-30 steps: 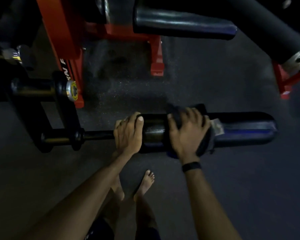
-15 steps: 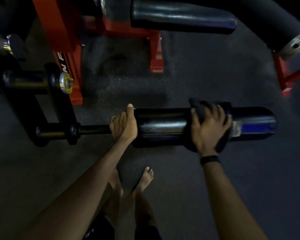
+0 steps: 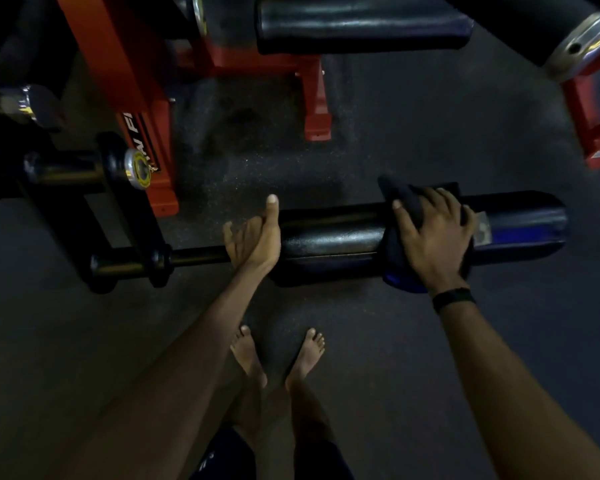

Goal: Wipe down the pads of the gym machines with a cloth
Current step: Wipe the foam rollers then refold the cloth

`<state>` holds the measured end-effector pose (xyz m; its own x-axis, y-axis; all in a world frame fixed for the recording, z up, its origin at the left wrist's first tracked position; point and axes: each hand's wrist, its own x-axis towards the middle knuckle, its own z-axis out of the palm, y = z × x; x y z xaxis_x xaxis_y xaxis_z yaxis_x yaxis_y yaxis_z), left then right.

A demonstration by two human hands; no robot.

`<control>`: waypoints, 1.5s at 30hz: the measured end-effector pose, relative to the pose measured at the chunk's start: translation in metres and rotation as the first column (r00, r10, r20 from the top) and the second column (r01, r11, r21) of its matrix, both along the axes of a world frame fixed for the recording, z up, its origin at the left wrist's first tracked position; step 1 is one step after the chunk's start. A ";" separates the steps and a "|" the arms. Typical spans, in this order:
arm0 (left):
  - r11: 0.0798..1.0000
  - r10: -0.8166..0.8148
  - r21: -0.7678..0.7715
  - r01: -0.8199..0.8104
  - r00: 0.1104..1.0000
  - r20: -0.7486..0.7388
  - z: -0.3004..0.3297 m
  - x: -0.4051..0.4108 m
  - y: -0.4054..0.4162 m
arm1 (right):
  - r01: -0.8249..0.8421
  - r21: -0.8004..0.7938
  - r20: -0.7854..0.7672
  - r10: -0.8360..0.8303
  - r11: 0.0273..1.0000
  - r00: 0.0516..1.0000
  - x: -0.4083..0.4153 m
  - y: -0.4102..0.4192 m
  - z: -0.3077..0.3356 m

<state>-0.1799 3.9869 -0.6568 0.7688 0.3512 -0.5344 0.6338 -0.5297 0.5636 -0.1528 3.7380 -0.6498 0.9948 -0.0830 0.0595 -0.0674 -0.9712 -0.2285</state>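
A black roller pad [image 3: 329, 240] lies crosswise on a black bar [image 3: 187, 256] just above the floor. My right hand [image 3: 433, 237] wraps a dark cloth [image 3: 399, 206] over the pad's right half, fingers spread and curved over the top. The cloth's blue edge hangs below the pad. My left hand [image 3: 255, 240] rests at the pad's left end where the bar enters it, thumb pointing up and fingers loosely bent, gripping nothing that I can see. A second black pad [image 3: 361, 26] sits higher at the top of the view.
The machine's red frame [image 3: 118, 81] and black pivot arm [image 3: 129, 202] stand at the left. A red foot [image 3: 317, 109] is behind the pad, and another red frame [image 3: 596, 133] at the right. A thick black roller [image 3: 534, 15] crosses the top right. My bare feet [image 3: 246, 355] stand on dark rubber flooring.
My right hand slid the cloth rightward along the pad, from its middle towards the right end. My left hand loosened its hold on the pad's left end, thumb lifting up.
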 end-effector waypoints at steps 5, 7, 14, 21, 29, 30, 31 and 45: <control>0.991 0.136 -0.036 -0.131 0.967 0.214 -0.018 -0.018 -0.001 | -0.113 -0.033 0.018 0.113 0.993 0.993 -0.027 0.097 -0.001; 0.908 0.370 -0.298 -0.295 0.897 0.240 -0.021 -0.023 0.000 | -0.240 0.027 -0.005 0.241 0.970 0.971 -0.050 0.149 -0.006; 0.819 0.429 -0.458 -0.346 0.899 0.089 -0.021 -0.008 0.016 | -0.286 -0.024 0.019 0.286 0.958 0.958 -0.041 0.082 -0.010; 0.999 0.031 0.038 -0.031 1.000 0.006 -0.014 -0.002 0.001 | 0.169 -0.042 -0.002 -0.169 0.985 0.986 0.006 0.004 -0.005; 0.898 0.362 -0.369 -0.239 0.879 0.312 -0.066 -0.041 0.016 | -0.255 0.198 -0.011 0.262 0.947 0.965 -0.075 0.182 -0.003; 0.844 0.461 -0.443 -0.302 0.831 0.312 -0.062 -0.036 0.018 | -0.311 0.163 0.005 0.314 0.937 0.949 -0.070 0.169 -0.005; 0.834 0.486 -0.445 -0.326 0.816 0.313 -0.052 -0.028 0.017 | -0.347 0.116 0.028 0.347 0.930 0.938 -0.063 0.149 -0.008; 0.999 0.029 0.027 -0.044 0.910 0.413 -0.032 -0.037 -0.009 | -0.110 0.106 0.063 0.103 0.988 0.993 -0.043 0.110 -0.008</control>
